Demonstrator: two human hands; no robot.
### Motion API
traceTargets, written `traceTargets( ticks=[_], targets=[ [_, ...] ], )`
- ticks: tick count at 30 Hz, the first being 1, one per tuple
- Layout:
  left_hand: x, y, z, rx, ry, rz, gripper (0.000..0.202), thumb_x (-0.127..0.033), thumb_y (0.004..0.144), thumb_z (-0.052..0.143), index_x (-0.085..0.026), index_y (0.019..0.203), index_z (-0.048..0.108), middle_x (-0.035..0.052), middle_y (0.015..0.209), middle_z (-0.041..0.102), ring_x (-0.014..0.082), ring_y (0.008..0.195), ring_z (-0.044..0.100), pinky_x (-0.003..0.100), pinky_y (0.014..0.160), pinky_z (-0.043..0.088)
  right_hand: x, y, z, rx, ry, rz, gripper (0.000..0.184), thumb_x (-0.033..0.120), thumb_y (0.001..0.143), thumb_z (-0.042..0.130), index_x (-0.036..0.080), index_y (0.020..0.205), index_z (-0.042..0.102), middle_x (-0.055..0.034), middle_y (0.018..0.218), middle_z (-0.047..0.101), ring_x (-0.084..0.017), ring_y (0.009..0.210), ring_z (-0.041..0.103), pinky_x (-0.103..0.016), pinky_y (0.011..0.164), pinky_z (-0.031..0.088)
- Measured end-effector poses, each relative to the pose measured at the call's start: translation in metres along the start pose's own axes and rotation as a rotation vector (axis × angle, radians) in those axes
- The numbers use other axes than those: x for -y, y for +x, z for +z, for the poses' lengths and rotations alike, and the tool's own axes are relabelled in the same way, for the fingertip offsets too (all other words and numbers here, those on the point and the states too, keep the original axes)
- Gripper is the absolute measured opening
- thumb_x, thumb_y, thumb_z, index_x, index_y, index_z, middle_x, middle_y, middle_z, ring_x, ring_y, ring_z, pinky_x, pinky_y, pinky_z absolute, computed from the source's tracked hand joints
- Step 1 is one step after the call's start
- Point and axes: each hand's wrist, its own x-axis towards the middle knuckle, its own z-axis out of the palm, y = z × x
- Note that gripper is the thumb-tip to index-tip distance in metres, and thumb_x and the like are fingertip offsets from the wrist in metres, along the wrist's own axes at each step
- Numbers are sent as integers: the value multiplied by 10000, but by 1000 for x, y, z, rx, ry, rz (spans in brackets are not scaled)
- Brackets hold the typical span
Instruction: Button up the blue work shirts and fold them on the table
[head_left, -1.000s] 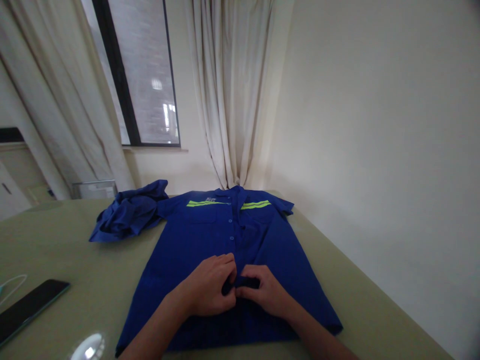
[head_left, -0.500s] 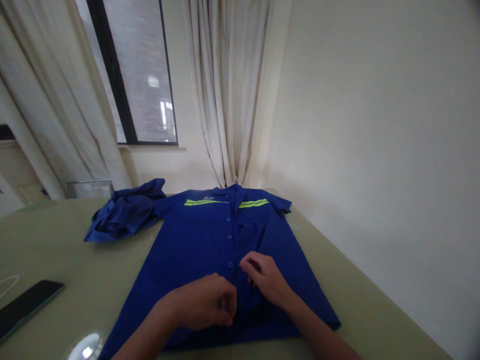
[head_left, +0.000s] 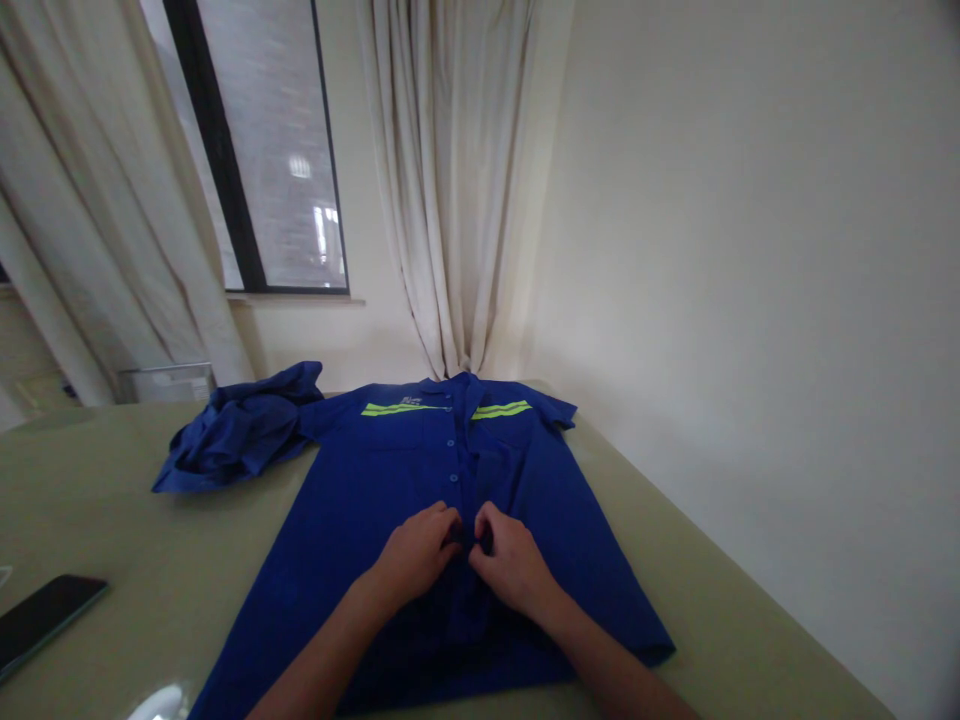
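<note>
Pinched tight between left hand and right hand: blue shirt, at its front edge. Could slip or pucker under uneven pull, dragging cloth beside the pinch.

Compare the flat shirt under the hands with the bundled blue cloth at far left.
Pose: the shirt lies spread flat, front up; the bundled cloth sits crumpled in a heap.
Markings: the shirt shows yellow-green chest stripes and a button row; the bundled cloth shows neither.
Contact: the left hand and right hand pinch the shirt at its front opening; no hand is on the bundled cloth.
Shared: the same deep blue, both on the table.
</note>
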Motion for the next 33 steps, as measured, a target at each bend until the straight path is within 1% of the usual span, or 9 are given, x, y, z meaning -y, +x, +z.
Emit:
traceTargets(
  ticks=[3, 5, 9, 12, 14, 18, 23, 28, 33],
  targets=[
    [3, 7, 4, -46, -66, -15, 127, -174, 835, 609, -203, 957, 632, 50, 1002, 666, 214, 928, 631, 295, 779, 427, -10, 4, -2, -9, 375, 65, 389, 106, 687, 587, 224, 1058, 577, 63, 730, 555, -127, 614, 535, -239, 595, 379],
    [8, 9, 5, -50, -126, -17, 84, -171, 836, 604, -204, 911, 624, 34, 929, 680, 207, 883, 629, 289, 748, 414, -14, 7, -4, -34, 569, 112, 431, 147, 683, 607, 207, 1110, 606, 55, 732, 564, -134, 633, 544, -246, 609, 401],
    [11, 6, 2, -60, -252, 32, 79, -186, 864, 577, -218, 906, 637, 12, 880, 694, 193, 839, 631, 279, 728, 412, -14, 9, -4, -68, 779, 228, 372, 223, 677, 663, 194, 1041, 730, 5, 789, 633, -167, 747, 589, -265, 658, 435],
    [4, 3, -3, -127, -279, 86, 161, -201, 894, 551, -229, 998, 671, 24, 938, 688, 194, 868, 633, 290, 775, 432, -12, 8, -4, -63, 897, 288, 379, 261, 681, 695, 220, 1050, 772, -9, 867, 662, -180, 805, 607, -267, 664, 463],
    [-3, 2, -4, -183, -299, 114, 212, -226, 925, 524, -236, 1044, 699, 43, 1010, 682, 197, 916, 641, 303, 830, 445, -9, 7, -5, -42, 948, 293, 396, 281, 677, 746, 229, 1068, 779, 1, 854, 662, -170, 788, 607, -262, 664, 473],
    [-17, 4, -4, -266, -401, 63, 287, -368, 965, 511, -224, 1019, 752, 63, 1003, 710, 212, 919, 660, 317, 831, 467, -5, 5, -8, 9, 961, 252, 476, 355, 669, 858, 206, 1110, 759, 7, 790, 695, -145, 722, 609, -252, 667, 474],
    [-20, 7, 0, -199, -611, -17, 254, -382, 892, 593, -207, 923, 774, 28, 869, 771, 207, 817, 689, 298, 752, 487, -4, 2, -9, 9, 910, 232, 473, 443, 698, 850, 187, 1082, 747, -6, 752, 723, -164, 709, 648, -269, 660, 499],
    [-15, 12, 9, -195, -777, -79, 270, -405, 832, 635, -179, 887, 772, 38, 837, 763, 209, 787, 674, 288, 689, 486, -3, 1, -8, -13, 854, 217, 422, 433, 743, 802, 194, 1079, 713, -5, 756, 715, -177, 722, 662, -279, 652, 516],
    [-18, 14, 15, -183, -946, -153, 313, -448, 762, 699, -157, 861, 759, 26, 759, 707, 168, 705, 613, 281, 665, 473, -1, 1, -8, -62, 734, 108, 314, 398, 790, 722, 197, 1026, 669, 24, 674, 645, -164, 643, 611, -268, 590, 496]
  ],
)
